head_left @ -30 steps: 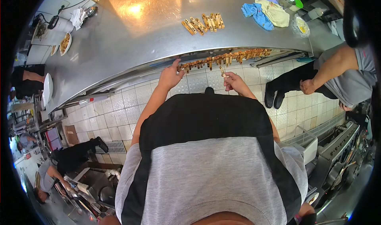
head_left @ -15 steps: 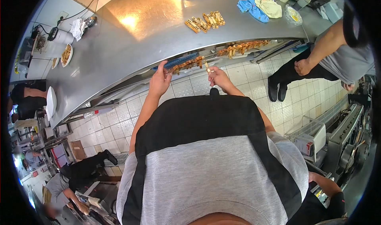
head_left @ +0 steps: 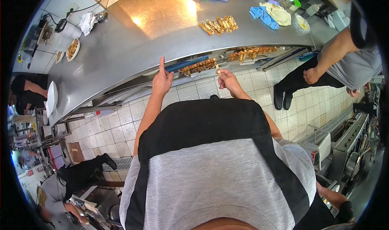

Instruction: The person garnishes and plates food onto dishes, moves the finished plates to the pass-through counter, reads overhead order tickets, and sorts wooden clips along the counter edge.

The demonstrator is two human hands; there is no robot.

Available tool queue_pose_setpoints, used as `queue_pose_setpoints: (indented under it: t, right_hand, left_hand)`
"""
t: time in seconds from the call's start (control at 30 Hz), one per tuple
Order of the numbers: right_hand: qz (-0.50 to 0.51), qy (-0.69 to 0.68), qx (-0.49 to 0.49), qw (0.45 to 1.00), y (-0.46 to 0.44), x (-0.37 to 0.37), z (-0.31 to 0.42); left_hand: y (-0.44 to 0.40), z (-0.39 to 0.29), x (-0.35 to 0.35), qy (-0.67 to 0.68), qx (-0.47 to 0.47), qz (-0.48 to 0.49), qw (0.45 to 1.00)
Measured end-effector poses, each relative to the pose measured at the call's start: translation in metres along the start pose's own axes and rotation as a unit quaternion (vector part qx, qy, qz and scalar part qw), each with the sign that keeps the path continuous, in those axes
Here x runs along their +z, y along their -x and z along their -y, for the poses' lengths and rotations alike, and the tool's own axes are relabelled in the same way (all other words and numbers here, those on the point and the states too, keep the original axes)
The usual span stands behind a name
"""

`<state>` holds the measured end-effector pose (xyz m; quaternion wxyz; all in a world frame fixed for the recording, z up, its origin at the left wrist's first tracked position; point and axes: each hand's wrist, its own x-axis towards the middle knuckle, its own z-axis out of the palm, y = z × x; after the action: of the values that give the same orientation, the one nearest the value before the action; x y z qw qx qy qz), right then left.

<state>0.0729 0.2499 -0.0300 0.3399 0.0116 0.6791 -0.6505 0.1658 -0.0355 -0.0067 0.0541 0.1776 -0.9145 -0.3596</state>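
My right hand (head_left: pixel 229 81) pinches a wooden clothespin (head_left: pixel 217 69) by one end, its other end up at the right end of a row of hanging clothespins (head_left: pixel 197 67). This row runs along a thin rail under the counter's front edge. Left of the row, my left hand (head_left: pixel 162 81) has its index finger stretched up over the counter edge; the other fingers are partly hidden, and I see nothing in them. A blue ridged strip (head_left: pixel 187 63) lies behind the row. Farther right hangs a second row of clothespins (head_left: pixel 253 53).
On the steel counter (head_left: pixel 162 43) lie several loose clothespins (head_left: pixel 219 26). Blue (head_left: pixel 264 17) and cream cloths (head_left: pixel 278 13) sit to their right. A co-worker (head_left: pixel 338 55) stands at the right; another person (head_left: pixel 69 181) is at lower left. Tiled floor (head_left: pixel 194 93) shows below.
My left index finger has straightened upward over the counter edge. My right hand has moved slightly right with the clothespin, its tip now against the row's end. The view has shifted a little.
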Motion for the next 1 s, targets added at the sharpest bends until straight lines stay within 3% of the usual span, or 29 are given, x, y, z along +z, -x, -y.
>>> queue_pose_setpoints:
  t: [0.23,0.47,0.77,1.0]
  right_hand:
    - [-0.058,-0.05,-0.013,0.997,-0.012,-0.01,0.008]
    - [0.078,0.034,0.036,0.996,-0.006,-0.003,0.008]
    - [0.017,0.005,0.045,0.999,-0.01,-0.012,-0.004]
    - [0.063,-0.03,0.062,0.996,-0.018,0.003,0.004]
  left_hand:
    - [-0.003,-0.002,0.002,-0.013,-0.03,0.0,0.999]
    - [-0.005,-0.009,0.0,-0.011,-0.054,0.002,0.998]
    - [-0.007,-0.005,0.002,-0.009,-0.059,0.001,0.998]
    - [-0.006,-0.006,0.002,-0.009,-0.056,0.0,0.998]
